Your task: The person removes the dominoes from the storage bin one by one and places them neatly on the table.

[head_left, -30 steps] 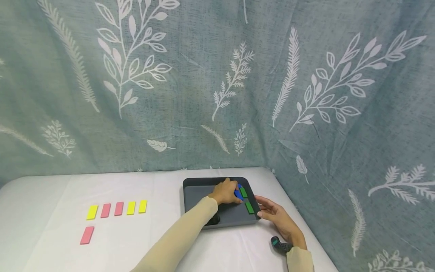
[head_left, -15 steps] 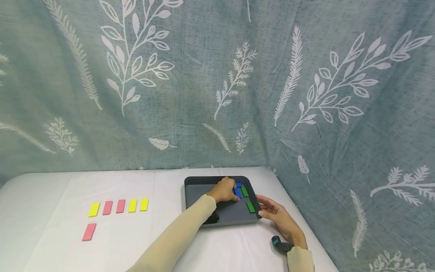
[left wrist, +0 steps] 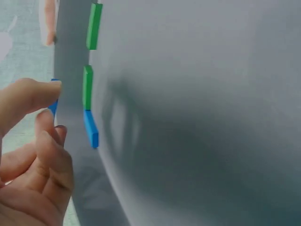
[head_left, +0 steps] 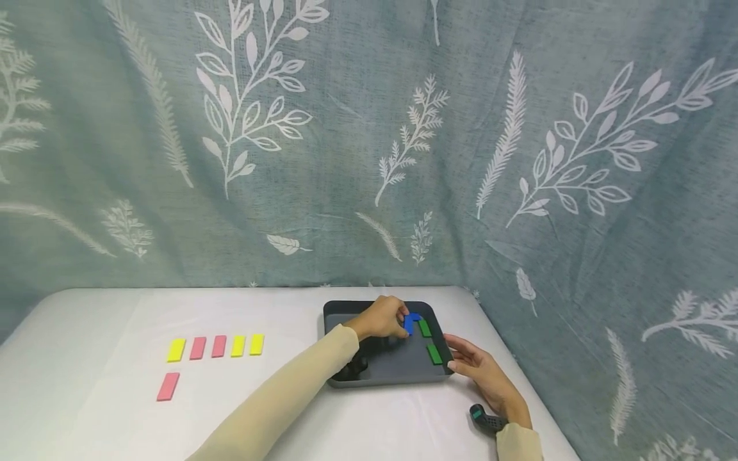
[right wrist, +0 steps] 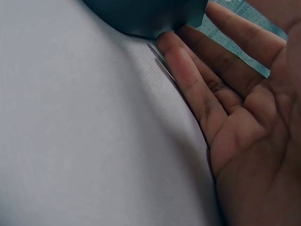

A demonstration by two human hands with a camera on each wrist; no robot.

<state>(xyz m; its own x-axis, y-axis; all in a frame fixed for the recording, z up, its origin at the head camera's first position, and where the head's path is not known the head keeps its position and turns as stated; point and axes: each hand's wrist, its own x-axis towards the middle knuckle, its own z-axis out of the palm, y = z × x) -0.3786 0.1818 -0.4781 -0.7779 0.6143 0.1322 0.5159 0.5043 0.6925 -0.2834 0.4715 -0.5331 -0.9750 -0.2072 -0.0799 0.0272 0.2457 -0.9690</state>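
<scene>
My left hand (head_left: 380, 317) reaches over the dark grey tray (head_left: 392, 382) and pinches a blue block (head_left: 408, 325) between thumb and fingers. In the left wrist view the left hand (left wrist: 40, 146) mostly covers that block, leaving only a sliver in sight. A second blue block (left wrist: 91, 129) lies in the tray, in line with two green blocks, one nearer (left wrist: 88, 88) and one farther (left wrist: 94, 27). At the tray's right side, my right hand (head_left: 484, 378) touches the outer wall with loosely extended fingers. The right wrist view shows its fingertips (right wrist: 181, 63) by the tray's corner.
On the white tablecloth (head_left: 230, 416) to the left lie several flat blocks: yellow ones (head_left: 176, 350) and pink ones (head_left: 198, 348) in a row, with one pink block set nearer. A patterned curtain (head_left: 357, 160) hangs behind and along the right side.
My left hand has drawn slightly leftward within the tray, taking the pinched blue block away from the green ones. The right hand stays at the tray's side. The head view has shifted a little.
</scene>
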